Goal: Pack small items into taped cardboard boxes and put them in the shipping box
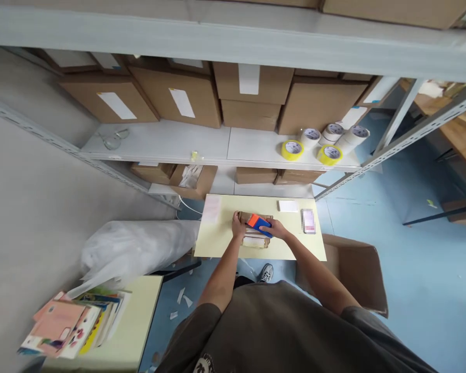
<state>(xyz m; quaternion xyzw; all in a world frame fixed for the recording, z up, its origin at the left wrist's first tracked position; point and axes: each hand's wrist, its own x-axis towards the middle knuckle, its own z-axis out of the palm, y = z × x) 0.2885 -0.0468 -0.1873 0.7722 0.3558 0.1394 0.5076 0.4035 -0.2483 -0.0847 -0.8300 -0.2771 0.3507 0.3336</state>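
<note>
A blue and orange block-shaped object (259, 225), its exact kind too small to tell, is in my right hand (276, 228), with the fingers wrapped round its blue end. It lies tilted across a brown paper-wrapped package (256, 241) with white strips on its front part. My left hand (238, 227) grips the package's left edge, close to the orange end of the object. Both hands are over the pale yellow table (217, 243). My fingers partly hide the package.
A phone (308, 221) and a white pad (288, 206) lie on the table's right part. Behind stands a shelf (202, 145) with cardboard boxes (252, 111) and tape rolls (292, 149). An open carton (357, 269) stands right, a plastic-wrapped roll (135, 248) left, books (62, 321) lower left.
</note>
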